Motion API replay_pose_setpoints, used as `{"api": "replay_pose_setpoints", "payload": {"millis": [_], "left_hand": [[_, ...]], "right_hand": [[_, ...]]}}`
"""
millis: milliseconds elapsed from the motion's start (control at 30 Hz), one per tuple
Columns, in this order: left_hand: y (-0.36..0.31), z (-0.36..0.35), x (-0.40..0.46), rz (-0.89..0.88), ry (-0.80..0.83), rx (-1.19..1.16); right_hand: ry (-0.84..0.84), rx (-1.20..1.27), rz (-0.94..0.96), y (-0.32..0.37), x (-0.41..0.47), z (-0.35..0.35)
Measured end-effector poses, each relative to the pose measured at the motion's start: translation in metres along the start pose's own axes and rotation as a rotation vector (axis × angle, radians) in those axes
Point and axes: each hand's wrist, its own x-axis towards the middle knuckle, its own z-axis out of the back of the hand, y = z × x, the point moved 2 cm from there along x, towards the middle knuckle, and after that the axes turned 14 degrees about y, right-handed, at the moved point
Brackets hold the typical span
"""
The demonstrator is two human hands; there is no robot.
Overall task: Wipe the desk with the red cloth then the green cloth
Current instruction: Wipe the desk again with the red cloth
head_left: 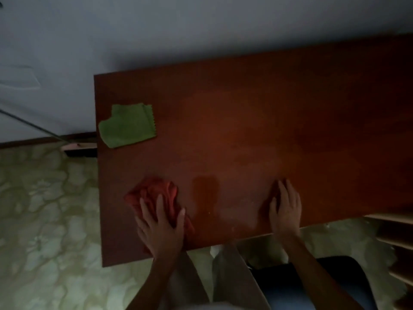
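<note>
**Down on the desk: one hand on the red cloth, one hand flat on the wood**

Both forearms are reaching forward from the bottom of the view onto the near edge of the reddish-brown wooden desk (257, 121). The left hand (162, 227) is lying palm-down on the crumpled red cloth (154, 193), near the desk's front left corner. Its fingers are stretching out fairly straight and slightly spread over the fabric, with the thumb angling out to the right; they are pressing on the cloth rather than curling round it. The cloth is bunching up ahead of the fingertips and showing again along the thumb side of the palm.

The right hand (285, 209) is resting flat on the bare wood, well apart from the left hand, fingers straight and close together, pointing away from the person, holding nothing.

The green cloth (127, 125) is lying folded near the desk's left edge, farther back than the red one and apart from both hands.

Beyond the left edge, a patterned pale floor (44, 209) is showing, and a pale wall (178, 30) is standing behind the desk. The lighting is dim.
</note>
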Motion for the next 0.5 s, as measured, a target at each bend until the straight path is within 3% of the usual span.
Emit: {"api": "replay_pose_setpoints", "payload": {"millis": [167,333,433,500], "left_hand": [[-0.071,-0.012,0.047,-0.068,-0.080,0.066],[-0.166,-0.052,0.023,-0.358,0.100,0.167],[-0.171,-0.090,-0.032,-0.545,0.159,0.232],[-0.148,-0.097,-0.058,-0.557,0.199,0.246]], "right_hand": [[0.125,-0.197,0.131,-0.026,0.002,0.006],[0.173,-0.110,0.183,-0.035,0.007,0.011],[0.176,-0.068,0.183,-0.035,0.008,0.013],[0.181,-0.104,0.168,-0.033,0.008,0.013]]}}
